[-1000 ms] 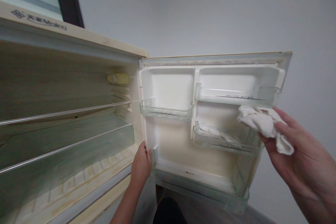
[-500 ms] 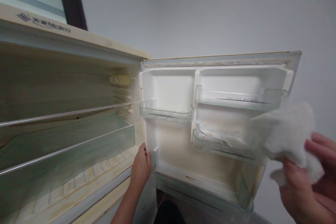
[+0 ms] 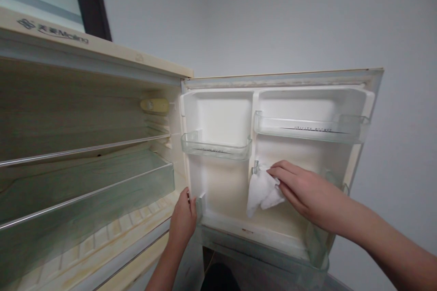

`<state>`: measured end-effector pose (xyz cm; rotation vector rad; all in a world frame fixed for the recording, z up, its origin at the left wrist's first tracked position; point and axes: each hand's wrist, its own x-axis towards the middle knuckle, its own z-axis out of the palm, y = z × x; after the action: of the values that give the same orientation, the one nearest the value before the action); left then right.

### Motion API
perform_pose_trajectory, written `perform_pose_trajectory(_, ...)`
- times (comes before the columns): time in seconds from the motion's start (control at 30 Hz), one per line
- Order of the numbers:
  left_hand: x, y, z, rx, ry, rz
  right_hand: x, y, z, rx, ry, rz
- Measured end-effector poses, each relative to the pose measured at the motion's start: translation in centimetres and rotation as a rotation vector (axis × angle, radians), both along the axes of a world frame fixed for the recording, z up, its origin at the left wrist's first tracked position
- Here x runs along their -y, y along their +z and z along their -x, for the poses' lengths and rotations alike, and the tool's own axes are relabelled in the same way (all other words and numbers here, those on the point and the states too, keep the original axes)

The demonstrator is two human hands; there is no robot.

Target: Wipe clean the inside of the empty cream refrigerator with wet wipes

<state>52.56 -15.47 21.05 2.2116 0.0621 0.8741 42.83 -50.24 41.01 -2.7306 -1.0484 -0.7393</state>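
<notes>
My right hand (image 3: 303,193) holds a bunched white cloth (image 3: 264,191) at the left end of the lower right shelf on the open fridge door (image 3: 221,186). The cloth hangs down over the shelf's front and hides much of it. My left hand (image 3: 184,216) is closed round the door's inner edge on the hinge side; its fingertips are partly hidden. Above the cloth is the clear upper right door shelf (image 3: 307,129), and to its left a smaller clear door shelf (image 3: 216,148).
To the left stands the fridge body (image 3: 136,61), with a glass shelf (image 3: 102,145) and a clear greenish drawer (image 3: 102,204) inside. Yellow stains mark the fridge floor (image 3: 112,229). A deep clear bin (image 3: 266,250) runs along the door's bottom. A grey wall (image 3: 290,18) rises behind.
My right hand has swung the cloth leftward from beyond the door's outer edge to the lower right shelf. My left hand has stayed at the door edge.
</notes>
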Motion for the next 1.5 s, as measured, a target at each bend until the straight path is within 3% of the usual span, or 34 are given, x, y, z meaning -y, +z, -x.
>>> perform_pose_trajectory(0.3,0.0,-0.1,-0.3,-0.007,0.032,-0.002,-2.4,3.6,-1.9,-0.184,0.017,0.124)
perform_pose_trajectory(0.4,0.0,-0.1,-0.3,0.001,0.031,-0.009,-3.4,4.2,-2.5,-0.163,-0.105,0.165)
perform_pose_trajectory(0.53,-0.1,-0.1,-0.2,0.012,0.016,-0.02,-4.6,4.8,-3.2,0.02,-0.345,0.241)
perform_pose_trajectory(0.6,-0.1,0.0,-0.2,0.015,0.022,-0.022,-4.8,5.0,-3.5,0.089,-0.381,0.268)
perform_pose_trajectory(0.67,-0.1,0.0,-0.1,0.011,0.023,-0.017,-4.8,5.0,-3.7,0.088,-0.345,0.289)
perform_pose_trajectory(0.83,0.0,0.1,-0.1,0.013,0.018,-0.017,-3.5,4.8,-3.5,-0.113,-0.081,0.228)
perform_pose_trajectory(1.07,0.0,0.3,-0.2,0.006,0.029,-0.017,0.0,4.8,-3.9,-0.238,0.059,0.228)
perform_pose_trajectory(1.13,0.0,0.3,-0.2,0.016,0.035,-0.023,1.0,5.0,-3.8,-0.225,-0.014,0.269)
perform_pose_trajectory(1.27,0.1,0.4,-0.1,0.026,0.038,-0.031,2.2,5.6,-3.1,-0.086,-0.333,0.289)
perform_pose_trajectory(1.33,0.2,0.4,0.0,0.026,0.045,-0.033,2.1,5.5,-2.7,-0.034,-0.385,0.252)
perform_pose_trajectory(1.5,0.4,0.6,0.3,-0.007,0.04,-0.044,0.6,4.7,-2.8,-0.195,-0.026,0.238)
